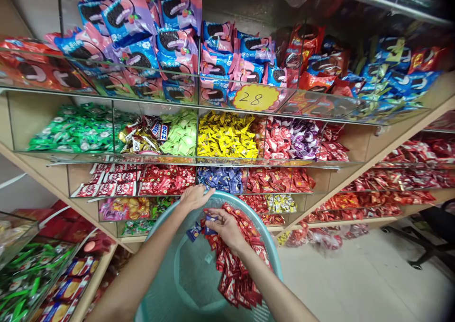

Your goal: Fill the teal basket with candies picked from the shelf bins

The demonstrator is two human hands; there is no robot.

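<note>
My left hand grips the far rim of a pale green mesh basket, fingers curled over the edge. My right hand is inside the basket, fingers pinched on a few small blue-wrapped candies. A pile of red-wrapped candies lies under and beside that hand along the basket's right side. Just beyond the basket, a shelf compartment holds blue-wrapped candies of the same kind.
Tiered wooden shelves with clear dividers hold green, yellow and red candies; cookie packs fill the top tier above a yellow "28" price tag. More bins stand at the left. Grey floor and a chair base lie right.
</note>
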